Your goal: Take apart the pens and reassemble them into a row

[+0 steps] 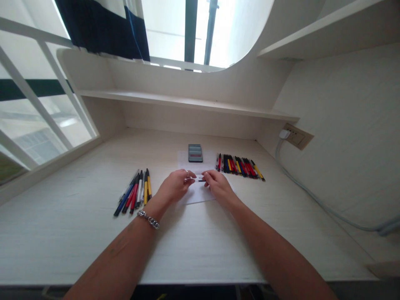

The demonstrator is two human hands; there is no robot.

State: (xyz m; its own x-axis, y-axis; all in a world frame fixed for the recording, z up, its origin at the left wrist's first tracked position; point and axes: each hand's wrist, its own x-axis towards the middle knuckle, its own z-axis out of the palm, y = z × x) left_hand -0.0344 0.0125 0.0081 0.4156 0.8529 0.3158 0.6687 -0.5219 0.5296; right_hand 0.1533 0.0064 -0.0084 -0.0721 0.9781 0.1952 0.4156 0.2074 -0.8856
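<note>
Over white paper, my two hands face each other with their fingertips close together. My left hand pinches a thin, pale pen part, mostly hidden by the fingers. My right hand pinches a slim, dark pen piece that points toward the left hand. Whether the two pieces are joined is too small to tell. To the left of my left hand lies a loose group of pens in blue, red, white and yellow. Right of my right hand, several pens lie side by side in a row.
A dark flat case lies behind my hands at the paper's far end. A low shelf runs along the back of the white desk. At right, a cable hangs from a wall socket onto the desk.
</note>
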